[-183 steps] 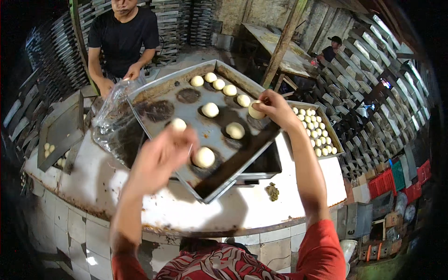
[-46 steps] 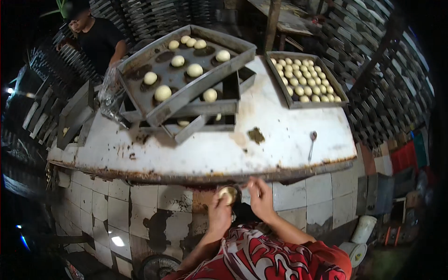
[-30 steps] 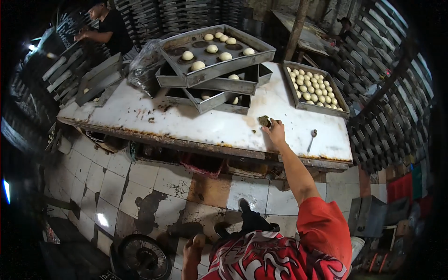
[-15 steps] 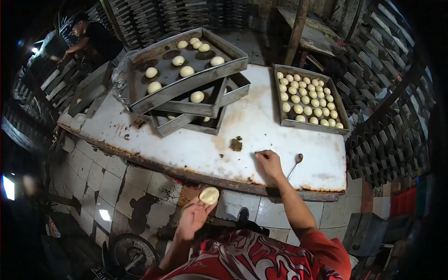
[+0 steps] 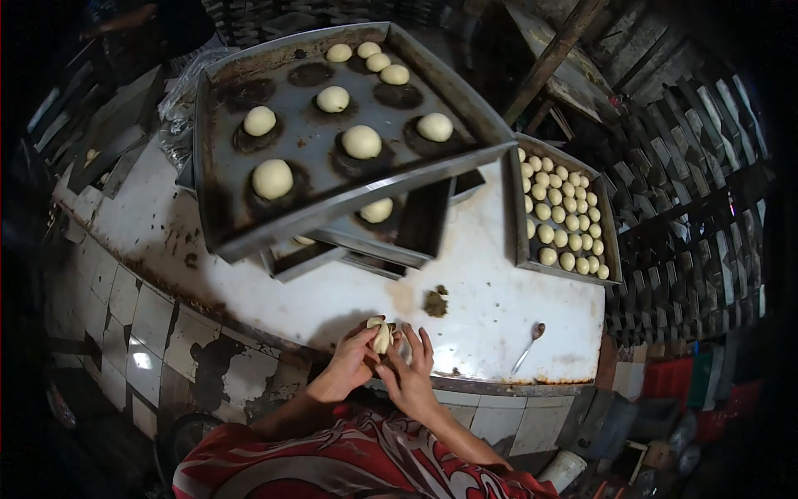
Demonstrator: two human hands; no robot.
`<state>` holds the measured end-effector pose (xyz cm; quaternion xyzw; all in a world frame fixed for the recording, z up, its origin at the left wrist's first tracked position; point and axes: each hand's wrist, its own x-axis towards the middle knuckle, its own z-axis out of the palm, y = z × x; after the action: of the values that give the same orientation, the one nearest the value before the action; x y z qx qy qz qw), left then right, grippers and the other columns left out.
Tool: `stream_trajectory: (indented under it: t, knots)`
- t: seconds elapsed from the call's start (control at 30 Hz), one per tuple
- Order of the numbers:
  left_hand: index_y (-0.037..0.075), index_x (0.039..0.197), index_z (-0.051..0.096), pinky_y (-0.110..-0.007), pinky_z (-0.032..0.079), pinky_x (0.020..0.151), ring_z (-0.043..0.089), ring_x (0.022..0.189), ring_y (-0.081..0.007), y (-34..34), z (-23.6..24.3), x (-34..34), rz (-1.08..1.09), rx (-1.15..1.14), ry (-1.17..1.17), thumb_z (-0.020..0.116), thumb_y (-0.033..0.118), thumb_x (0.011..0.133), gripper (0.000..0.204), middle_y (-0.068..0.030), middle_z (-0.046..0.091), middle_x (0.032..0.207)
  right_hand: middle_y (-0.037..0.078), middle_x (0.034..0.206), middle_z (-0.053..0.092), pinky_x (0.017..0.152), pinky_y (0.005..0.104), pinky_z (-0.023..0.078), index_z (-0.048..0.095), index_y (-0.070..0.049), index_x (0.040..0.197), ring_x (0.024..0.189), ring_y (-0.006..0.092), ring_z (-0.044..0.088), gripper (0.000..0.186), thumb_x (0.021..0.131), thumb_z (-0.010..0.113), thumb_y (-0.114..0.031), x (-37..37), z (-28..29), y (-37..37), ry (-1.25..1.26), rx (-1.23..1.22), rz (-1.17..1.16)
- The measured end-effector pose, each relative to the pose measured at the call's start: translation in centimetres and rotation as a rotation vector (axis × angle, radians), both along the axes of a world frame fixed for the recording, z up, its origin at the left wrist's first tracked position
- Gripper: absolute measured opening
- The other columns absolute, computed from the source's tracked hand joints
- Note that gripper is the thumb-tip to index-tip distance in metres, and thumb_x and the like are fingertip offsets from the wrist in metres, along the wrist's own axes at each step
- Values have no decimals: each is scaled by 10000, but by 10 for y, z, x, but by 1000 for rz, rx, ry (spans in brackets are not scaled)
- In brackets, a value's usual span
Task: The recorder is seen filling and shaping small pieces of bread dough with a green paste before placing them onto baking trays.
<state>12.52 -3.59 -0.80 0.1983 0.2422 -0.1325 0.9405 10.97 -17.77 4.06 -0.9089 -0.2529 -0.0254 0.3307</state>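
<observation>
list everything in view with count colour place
table: one, white, under trays
stacked trays: three or more, grey, left of centre
dough balls: nine, cream, on top tray
right tray: one, grey, table's right, holding many cream balls
left tray: one or more, grey, table's left
plastic: one, clear, left of stacked trays
spoon: one, silver, table's front right
mound: one, brownish, left of spoon
crates: uncounted, red, lower right
worker: one, dark clothing, top left
dough piece: one, cream, held centrally
left hand: one, gripping dough piece
right hand: one, beside dough piece
</observation>
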Motion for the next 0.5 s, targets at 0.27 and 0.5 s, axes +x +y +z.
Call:
stream_trajectory:
  t: [0.27, 0.5]
  knots:
    - [66, 1273, 355, -320, 489, 843, 536, 1010, -197, 66, 25, 7, -571, 80, -77, 417, -50, 791, 499, -111, 502, 1114, 90, 951, 644, 824, 370, 384, 650, -49, 1002, 879, 287, 522, 194, 817, 643, -104, 24, 30, 55, 403, 182, -153]
    - [12, 1118, 421, -342, 464, 873, 584, 916, -229, 64, 26, 1, 131, 433, -207, 333, -55, 826, 312, -165, 518, 1137, 95, 933, 637, 807, 299, 365, 641, -10, 1020, 812, 172, 478, 188, 903, 538, -114, -33, 2, 114, 127, 284, -385]
